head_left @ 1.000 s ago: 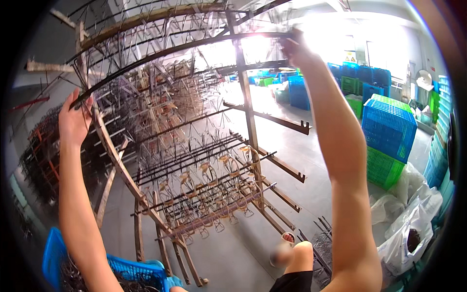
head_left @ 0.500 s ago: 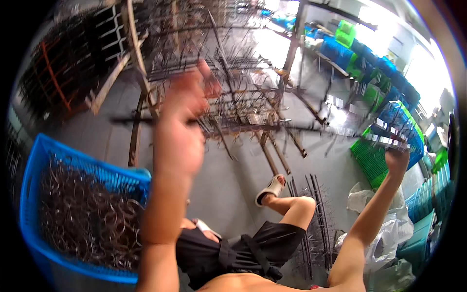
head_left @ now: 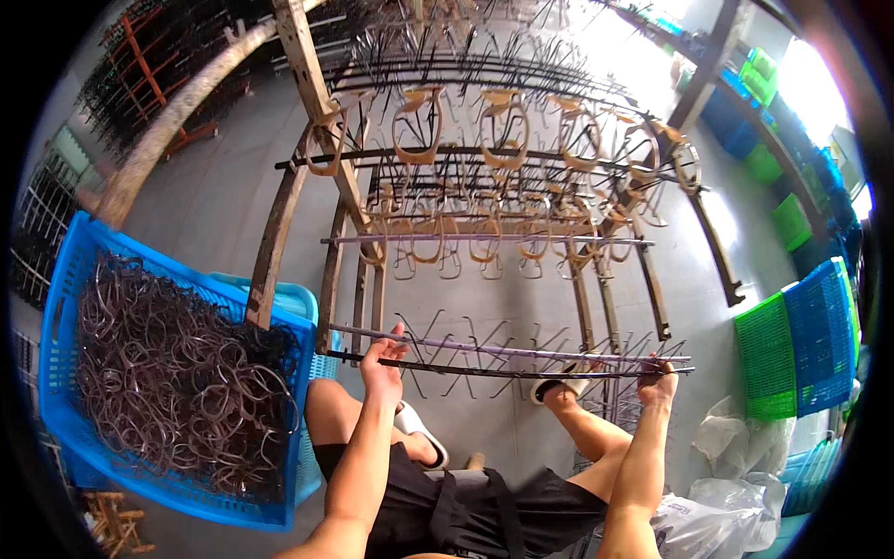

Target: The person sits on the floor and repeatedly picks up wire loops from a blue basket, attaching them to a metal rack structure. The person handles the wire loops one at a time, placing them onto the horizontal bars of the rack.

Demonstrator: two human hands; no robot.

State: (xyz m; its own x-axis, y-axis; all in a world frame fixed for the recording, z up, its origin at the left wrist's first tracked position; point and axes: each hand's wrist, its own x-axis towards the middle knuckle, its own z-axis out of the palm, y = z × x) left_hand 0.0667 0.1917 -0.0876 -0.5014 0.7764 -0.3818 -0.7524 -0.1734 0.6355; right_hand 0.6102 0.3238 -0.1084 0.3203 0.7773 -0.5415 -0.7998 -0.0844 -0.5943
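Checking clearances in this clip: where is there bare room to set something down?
Bare floor shows between the two pale shoes and between the rack and the green crate on the right. Crowded: the blue basket, heaped with curled pieces; the rack, hung with frames; and the span between left hand and right hand, crossed by pronged bars.

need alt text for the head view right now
The left hand and right hand hold two long pronged rods, in front of a rack hung with tan loops. A blue basket full of dark curly pieces stands at left, a green crate and a blue crate at right.
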